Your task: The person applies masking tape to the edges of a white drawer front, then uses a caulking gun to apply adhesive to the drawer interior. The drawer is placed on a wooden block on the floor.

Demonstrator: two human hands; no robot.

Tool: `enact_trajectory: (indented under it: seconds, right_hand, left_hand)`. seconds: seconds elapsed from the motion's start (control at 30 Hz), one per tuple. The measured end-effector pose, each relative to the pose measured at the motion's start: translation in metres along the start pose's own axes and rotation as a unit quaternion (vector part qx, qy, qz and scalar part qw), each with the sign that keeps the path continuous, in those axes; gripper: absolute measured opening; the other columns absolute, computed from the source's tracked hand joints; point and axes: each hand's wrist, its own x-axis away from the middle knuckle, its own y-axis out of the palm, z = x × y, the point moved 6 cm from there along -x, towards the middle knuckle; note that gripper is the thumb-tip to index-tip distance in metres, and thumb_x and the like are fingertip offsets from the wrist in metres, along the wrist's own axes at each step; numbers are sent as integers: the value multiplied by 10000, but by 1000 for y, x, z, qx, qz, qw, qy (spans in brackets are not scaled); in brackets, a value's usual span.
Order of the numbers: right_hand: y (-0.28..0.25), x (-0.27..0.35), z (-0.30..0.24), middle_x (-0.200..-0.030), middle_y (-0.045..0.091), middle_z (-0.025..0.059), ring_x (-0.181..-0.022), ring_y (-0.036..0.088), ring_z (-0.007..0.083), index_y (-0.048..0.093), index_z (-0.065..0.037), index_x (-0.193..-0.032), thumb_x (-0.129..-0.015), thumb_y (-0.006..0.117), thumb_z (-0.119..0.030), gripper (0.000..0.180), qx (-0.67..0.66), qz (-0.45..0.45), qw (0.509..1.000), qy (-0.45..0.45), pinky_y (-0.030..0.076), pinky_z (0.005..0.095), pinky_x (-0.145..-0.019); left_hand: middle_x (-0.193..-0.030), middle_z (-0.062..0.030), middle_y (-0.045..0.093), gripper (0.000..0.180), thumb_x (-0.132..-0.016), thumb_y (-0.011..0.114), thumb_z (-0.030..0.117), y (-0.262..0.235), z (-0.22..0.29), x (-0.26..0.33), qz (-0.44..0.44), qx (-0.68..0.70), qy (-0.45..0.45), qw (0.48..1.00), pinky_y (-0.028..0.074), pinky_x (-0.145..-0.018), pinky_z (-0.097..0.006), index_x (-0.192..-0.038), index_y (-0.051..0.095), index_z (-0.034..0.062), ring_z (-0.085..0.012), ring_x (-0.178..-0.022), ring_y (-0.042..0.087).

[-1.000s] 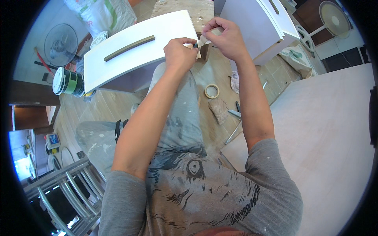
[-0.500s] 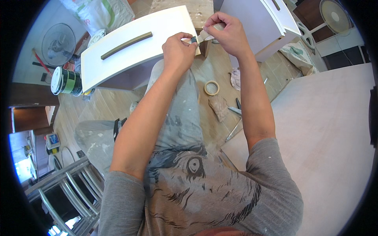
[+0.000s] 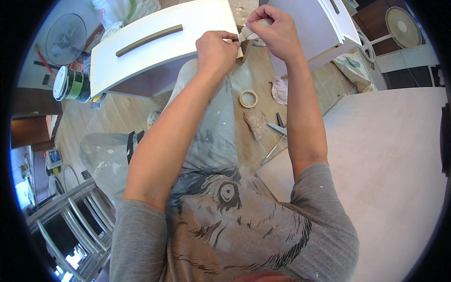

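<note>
A white drawer (image 3: 206, 21) with a curved front and a long bronze-coloured handle (image 3: 149, 40) lies in front of me. At its right corner is my left hand (image 3: 217, 52), its fingers closed in a pinch; what they hold is mostly hidden. Just to the right, my right hand (image 3: 276, 33) is closed on a crumpled, pale strip (image 3: 246, 34) that reaches toward the left fingertips. Whether the strip is tape or cloth I cannot tell.
A second white drawer unit (image 3: 307, 33) stands at the far right. On the floor lie a masking tape roll (image 3: 248, 98), a brown crumpled piece (image 3: 256, 124) and a grey-bladed tool (image 3: 277, 128). A large pale board (image 3: 390, 164) fills the right, an aluminium ladder (image 3: 70, 216) the lower left, a paint bucket (image 3: 71, 83) the left.
The view has shifted, so the drawer sits slightly higher and further left. Both hands remain at the drawer's right corner; the dark bit at my left fingertips is now mostly hidden.
</note>
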Motion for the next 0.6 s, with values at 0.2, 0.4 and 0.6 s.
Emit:
enact_trajectory:
  seconds: [0.2, 0.4, 0.6]
  right_hand:
    - [1, -3, -5, -780, 685, 59, -775, 629, 136, 697, -21, -846, -813, 692, -131, 115, -5, 1, 1000, 20, 509, 307, -722]
    - [5, -4, -18, -762, 675, 69, -754, 627, 154, 689, -17, -817, -779, 675, -104, 96, 9, -12, 1000, 13, 506, 316, -705]
    - [13, -4, -27, -797, 709, 83, -788, 682, 204, 692, -30, -821, -785, 688, -125, 101, 38, -32, 996, -79, 529, 323, -739]
  left_hand:
    - [-812, -216, 759, 145, -806, 754, 100, 3, -2, -2, 17, 32, 8, 999, 587, -790, -384, -897, 817, 5, -310, -741, 748]
    - [-773, -201, 756, 145, -801, 740, 104, 2, -5, -10, 27, 32, 9, 999, 594, -793, -385, -884, 822, 18, -304, -734, 750]
    - [-893, -135, 778, 150, -883, 753, 74, -1, 3, -11, -59, 57, -92, 992, 636, -694, -306, -992, 800, -18, -191, -738, 755]
